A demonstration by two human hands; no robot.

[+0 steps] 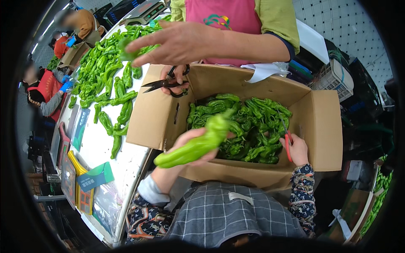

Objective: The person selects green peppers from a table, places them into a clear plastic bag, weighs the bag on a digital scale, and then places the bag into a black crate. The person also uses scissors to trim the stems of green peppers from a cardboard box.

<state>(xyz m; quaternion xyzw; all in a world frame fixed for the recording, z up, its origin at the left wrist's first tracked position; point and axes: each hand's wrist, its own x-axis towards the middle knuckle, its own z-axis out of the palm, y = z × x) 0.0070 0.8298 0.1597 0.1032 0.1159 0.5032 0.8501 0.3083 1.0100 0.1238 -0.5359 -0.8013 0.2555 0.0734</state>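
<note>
My left hand (pixel 202 158) holds a long light-green pepper (pixel 193 147), slightly blurred, above the near left part of an open cardboard box (pixel 240 174). Inside the box lies a heap of green peppers (pixel 262 117). At the box's right side my right hand (pixel 298 148) grips red-handled scissors (pixel 287 139), their blades pointing away over the peppers. Across the box, a co-worker in a pink apron holds black scissors (pixel 163 83) over the left flap. That person's other arm reaches left with a blurred green thing by the fingers, probably a pepper.
A white table (pixel 136 158) on the left bears a large pile of peppers (pixel 98 63), printed cards (pixel 95 177), a yellow-framed tool and plastic bags. A weighing scale (pixel 145 11) stands at its far end. Other workers are beyond it. A plastic basket (pixel 332 79) stands at the right.
</note>
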